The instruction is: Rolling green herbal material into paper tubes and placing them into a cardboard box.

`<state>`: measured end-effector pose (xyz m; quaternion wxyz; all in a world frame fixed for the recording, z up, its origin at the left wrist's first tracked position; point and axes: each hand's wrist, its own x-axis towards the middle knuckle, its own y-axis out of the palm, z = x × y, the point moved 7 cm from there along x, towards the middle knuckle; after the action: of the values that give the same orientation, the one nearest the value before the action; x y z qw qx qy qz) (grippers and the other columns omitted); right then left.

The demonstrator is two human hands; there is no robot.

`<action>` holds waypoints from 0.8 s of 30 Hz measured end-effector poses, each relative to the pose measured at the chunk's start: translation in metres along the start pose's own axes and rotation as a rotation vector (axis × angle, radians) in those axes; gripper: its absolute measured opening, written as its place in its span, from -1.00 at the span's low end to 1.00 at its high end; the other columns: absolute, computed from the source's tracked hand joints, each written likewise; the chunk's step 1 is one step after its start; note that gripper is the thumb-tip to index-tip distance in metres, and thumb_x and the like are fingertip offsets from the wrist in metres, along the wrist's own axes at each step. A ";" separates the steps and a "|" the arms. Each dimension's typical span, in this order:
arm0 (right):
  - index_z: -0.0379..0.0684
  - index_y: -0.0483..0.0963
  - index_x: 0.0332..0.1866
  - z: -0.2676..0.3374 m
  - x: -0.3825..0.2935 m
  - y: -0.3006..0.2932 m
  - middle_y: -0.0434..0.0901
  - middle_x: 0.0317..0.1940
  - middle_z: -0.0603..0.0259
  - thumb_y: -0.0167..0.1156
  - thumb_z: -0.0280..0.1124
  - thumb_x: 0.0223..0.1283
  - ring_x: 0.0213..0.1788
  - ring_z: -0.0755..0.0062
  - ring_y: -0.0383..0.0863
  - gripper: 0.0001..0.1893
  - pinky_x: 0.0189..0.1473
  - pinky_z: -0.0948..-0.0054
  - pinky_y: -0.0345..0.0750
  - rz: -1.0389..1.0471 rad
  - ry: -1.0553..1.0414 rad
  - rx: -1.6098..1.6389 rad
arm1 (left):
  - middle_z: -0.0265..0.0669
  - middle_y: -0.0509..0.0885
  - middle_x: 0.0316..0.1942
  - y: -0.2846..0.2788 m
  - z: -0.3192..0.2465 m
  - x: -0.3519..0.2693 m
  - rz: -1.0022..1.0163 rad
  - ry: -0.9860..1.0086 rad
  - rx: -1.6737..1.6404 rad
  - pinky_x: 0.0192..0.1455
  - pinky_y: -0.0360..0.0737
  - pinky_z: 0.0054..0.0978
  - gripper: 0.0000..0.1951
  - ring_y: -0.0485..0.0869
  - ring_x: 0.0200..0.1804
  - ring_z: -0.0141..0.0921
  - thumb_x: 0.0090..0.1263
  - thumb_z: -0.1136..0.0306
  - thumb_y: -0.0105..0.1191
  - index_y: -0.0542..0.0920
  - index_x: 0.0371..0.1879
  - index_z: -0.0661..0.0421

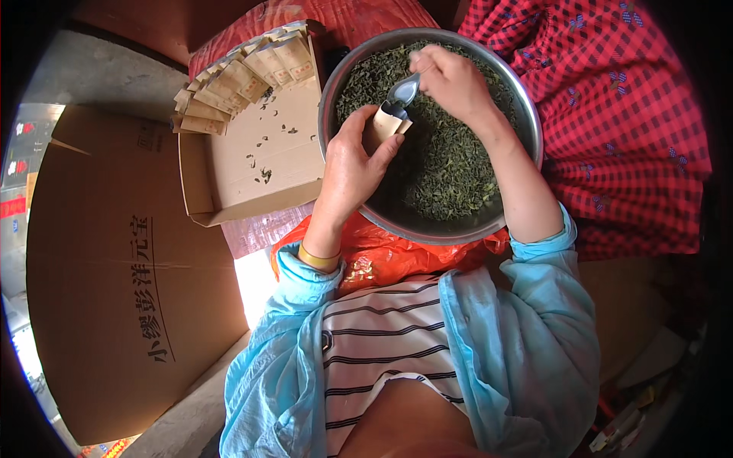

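A wide metal basin (534,137) holds a heap of dried green leaves (452,183) that look like tea. Above its left part, my left hand (358,151) grips a small paper pouch (385,122) with its top spread apart and a silvery inside. My right hand (449,80) holds a metal spoon (405,90), whose bowl tilts down at the pouch's mouth. How much is inside the pouch cannot be told. Left of the basin, a shallow cardboard tray (257,203) holds rows of similar pouches (243,80) along its far side and scattered leaf bits (264,174).
A large cardboard sheet or box side (91,257) with printed writing stands at the left. Red plastic (395,252) lies under the basin's near edge. Red-and-black checked cloth (618,143) is draped at the right. A red surface (366,17) lies behind the basin.
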<state>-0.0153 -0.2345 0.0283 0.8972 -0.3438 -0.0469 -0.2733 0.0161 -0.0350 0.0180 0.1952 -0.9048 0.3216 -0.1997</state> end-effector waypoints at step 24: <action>-0.25 0.57 -0.27 0.062 -0.022 -0.030 0.64 -0.51 0.20 0.10 -0.35 0.44 -0.43 0.27 0.72 -0.79 -0.38 0.37 0.58 -0.204 -0.452 -0.017 | -0.24 0.67 -0.27 -0.001 0.003 0.000 -0.011 -0.014 0.008 -0.12 0.55 -0.52 -0.51 0.57 -0.24 -0.49 0.29 0.39 0.36 0.51 0.15 0.30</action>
<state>-0.0432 -0.2028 0.0873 0.8288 -0.3971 -0.2787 -0.2788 0.0180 -0.0338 0.0160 0.1997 -0.9072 0.3144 -0.1957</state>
